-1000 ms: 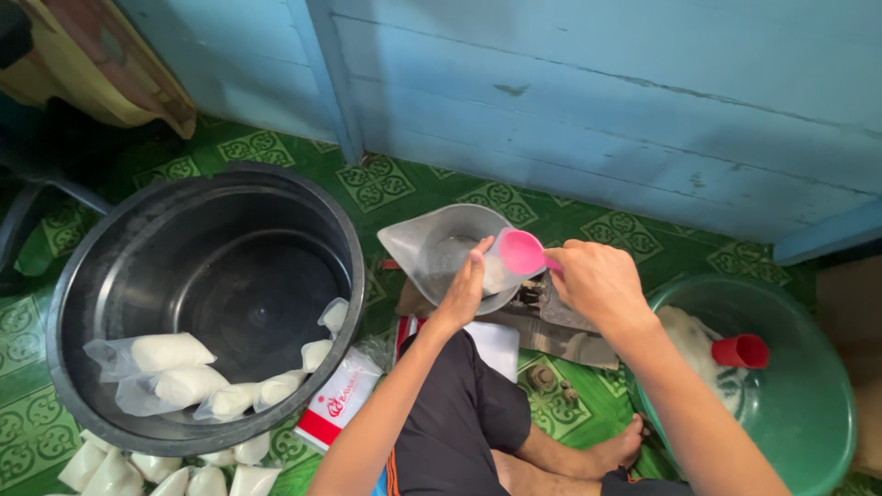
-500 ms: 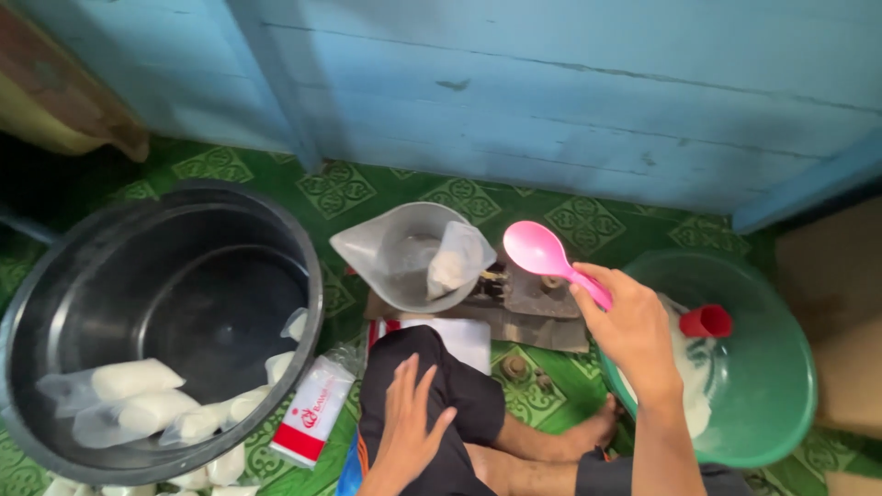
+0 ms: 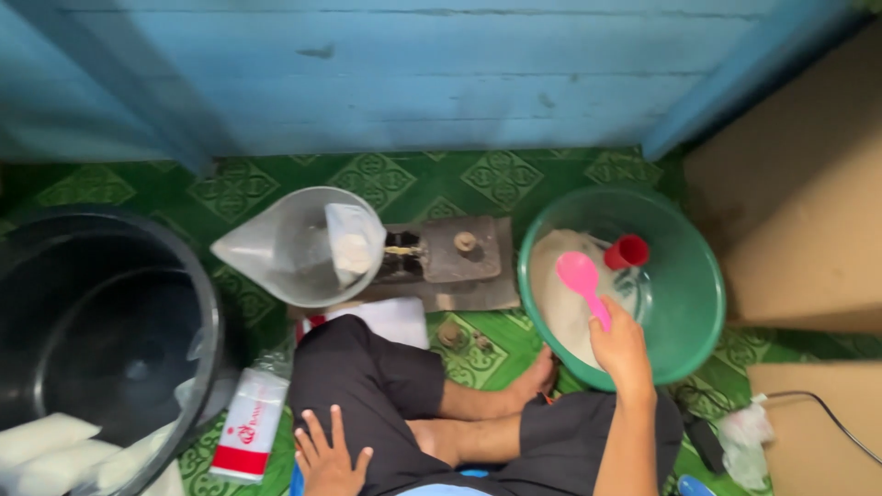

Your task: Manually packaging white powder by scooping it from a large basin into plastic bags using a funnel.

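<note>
My right hand (image 3: 622, 351) grips the handle of a pink scoop (image 3: 582, 280), holding its bowl over the white powder (image 3: 557, 292) in a green basin (image 3: 691, 303). A small red cup (image 3: 627, 251) stands in that basin beside the scoop. My left hand (image 3: 328, 456) rests flat on my left thigh, fingers spread, holding nothing. Ahead of my knees a clear scale pan (image 3: 296, 245) carries a small plastic bag (image 3: 353, 242) with some white powder in it, next to the scale's grey body (image 3: 459, 252).
A large dark metal pot (image 3: 101, 340) stands at the left with several filled white bags at its lower edge. A red-and-white packet (image 3: 247, 425) lies beside my knee. Cardboard boxes (image 3: 799, 220) fill the right side, and a blue plank wall (image 3: 413, 73) runs across the far side.
My right hand carried the pink scoop from the scale pan over to the green basin. My left hand left the bag on the pan and dropped onto my thigh. The view shifted right.
</note>
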